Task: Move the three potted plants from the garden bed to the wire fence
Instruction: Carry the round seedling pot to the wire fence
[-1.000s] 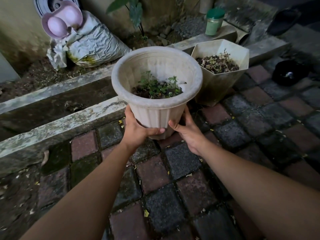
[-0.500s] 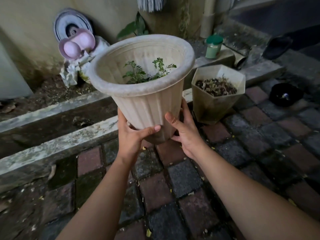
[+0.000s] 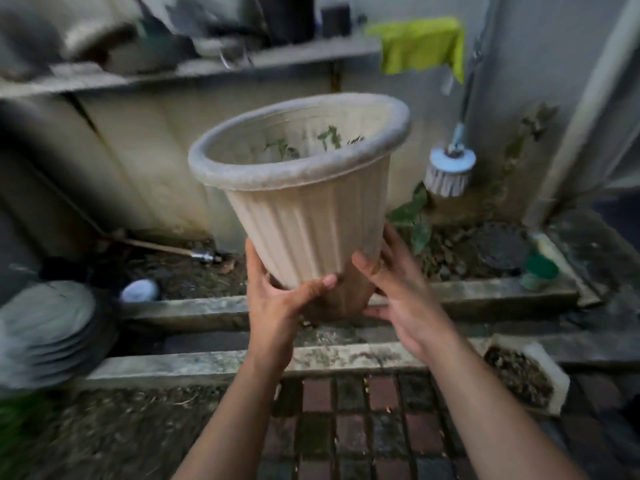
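A round beige ribbed pot (image 3: 304, 216) with small green sprigs inside is held up in the air, tilted toward me. My left hand (image 3: 277, 299) grips its lower left side and my right hand (image 3: 401, 292) cups its lower right side and base. A second, angular beige pot (image 3: 540, 362) filled with dry plant matter stands on the paving at the lower right. No wire fence is in view, and a third pot is not visible.
Two concrete curbs (image 3: 214, 365) cross below the pot, with a soil bed (image 3: 194, 271) behind. A wall shelf (image 3: 207, 69) holds clutter. A brush (image 3: 448, 171) and a green cloth (image 3: 420, 45) hang at right. A grey sack (image 3: 48, 327) sits left. Brick paving (image 3: 346, 427) lies below.
Both hands have lifted the round pot well above the paving. My view has swung upward, so the wall, shelf and hanging brush now show, and the angular pot sits low at right.
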The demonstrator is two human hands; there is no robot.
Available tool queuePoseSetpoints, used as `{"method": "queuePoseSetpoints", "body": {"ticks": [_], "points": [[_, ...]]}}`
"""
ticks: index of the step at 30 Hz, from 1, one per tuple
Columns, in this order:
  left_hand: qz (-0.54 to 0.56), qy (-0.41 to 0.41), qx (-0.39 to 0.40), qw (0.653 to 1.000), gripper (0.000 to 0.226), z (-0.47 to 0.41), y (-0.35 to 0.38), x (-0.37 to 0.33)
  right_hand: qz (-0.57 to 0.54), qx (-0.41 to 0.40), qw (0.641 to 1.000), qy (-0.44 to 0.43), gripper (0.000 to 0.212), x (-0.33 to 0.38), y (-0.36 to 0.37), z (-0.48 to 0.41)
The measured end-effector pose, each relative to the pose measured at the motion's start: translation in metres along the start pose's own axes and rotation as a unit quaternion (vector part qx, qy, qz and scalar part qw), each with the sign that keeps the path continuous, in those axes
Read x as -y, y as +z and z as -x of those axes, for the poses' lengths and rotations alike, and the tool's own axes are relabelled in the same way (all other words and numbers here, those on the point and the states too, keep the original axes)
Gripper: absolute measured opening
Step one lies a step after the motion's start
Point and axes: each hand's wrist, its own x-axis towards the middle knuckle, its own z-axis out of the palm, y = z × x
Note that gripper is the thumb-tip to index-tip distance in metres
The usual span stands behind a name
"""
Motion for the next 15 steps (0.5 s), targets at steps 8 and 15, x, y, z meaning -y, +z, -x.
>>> {"method": "queuePoseSetpoints", "body": {"ticks": [8,15], "points": [[-0.043,0.027,-0.084,0.995,0.11,-0.043,-0.086,-0.356,0.015,0.065,0.996,0.062,0.085,0.272,0.231,0.038],[-0.092,0.099,-0.145,0.98,0.124,-0.04,-0.146,-0.532,0.017,0.154,0.987,0.034,0.103,0.404,0.356,0.077]]}}
